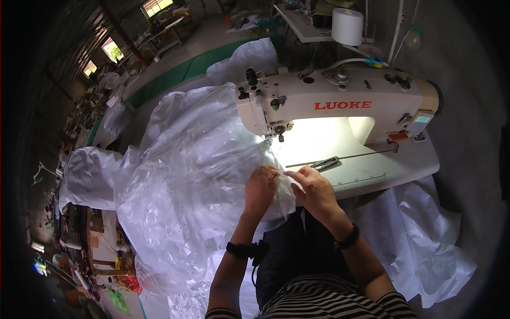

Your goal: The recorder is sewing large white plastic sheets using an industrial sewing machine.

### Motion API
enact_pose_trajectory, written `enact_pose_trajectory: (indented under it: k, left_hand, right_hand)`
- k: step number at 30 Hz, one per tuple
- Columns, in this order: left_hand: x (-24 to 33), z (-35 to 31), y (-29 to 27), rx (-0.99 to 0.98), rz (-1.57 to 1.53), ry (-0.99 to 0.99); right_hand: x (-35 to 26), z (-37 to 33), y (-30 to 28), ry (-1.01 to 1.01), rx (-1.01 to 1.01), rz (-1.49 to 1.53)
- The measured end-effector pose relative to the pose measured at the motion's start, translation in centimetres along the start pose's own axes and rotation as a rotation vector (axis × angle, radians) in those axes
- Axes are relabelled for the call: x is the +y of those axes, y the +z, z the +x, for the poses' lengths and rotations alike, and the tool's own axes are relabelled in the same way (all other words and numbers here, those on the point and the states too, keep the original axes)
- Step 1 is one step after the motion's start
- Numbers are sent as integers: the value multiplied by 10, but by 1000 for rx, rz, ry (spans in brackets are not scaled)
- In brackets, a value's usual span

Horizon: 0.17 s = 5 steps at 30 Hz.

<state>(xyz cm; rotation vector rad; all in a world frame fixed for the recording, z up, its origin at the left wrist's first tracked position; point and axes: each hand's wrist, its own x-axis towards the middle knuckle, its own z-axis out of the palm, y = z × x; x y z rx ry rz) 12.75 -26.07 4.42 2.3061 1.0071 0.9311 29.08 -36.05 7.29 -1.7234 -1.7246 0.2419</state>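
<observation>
A large, crumpled sheet of clear plastic (pixel 180 159) spreads over the left side of the sewing machine (pixel 340 101) and its table, with white material beneath it. Just in front of the needle area, my left hand (pixel 261 187) is closed on the sheet's right edge, fingers bunched. Close beside it, my right hand (pixel 316 192) has its fingers curled, the index fingertip and thumb at the same edge. The exact grip there is partly hidden. A small grey thread snipper (pixel 325 163) lies on the lit machine bed, beyond my right hand.
A white thread cone (pixel 347 26) stands behind the machine. White sheeting (pixel 419 239) hangs below the table's right end. A green strip (pixel 175 74) runs along the far table. Cluttered shelves (pixel 101 239) stand at left, and a small control panel (pixel 420 122) sits on the machine's right end.
</observation>
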Motion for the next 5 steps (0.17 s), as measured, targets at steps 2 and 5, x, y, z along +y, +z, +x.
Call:
enact_pose_trajectory:
  k: [2, 5]
  left_hand:
    - [0, 3, 0, -8, -62, -101]
    - [0, 10, -5, -65, -139, -329]
  right_hand:
    - [-2, 0, -5, -83, -25, -26]
    - [-8, -3, -6, -122, -106, -105]
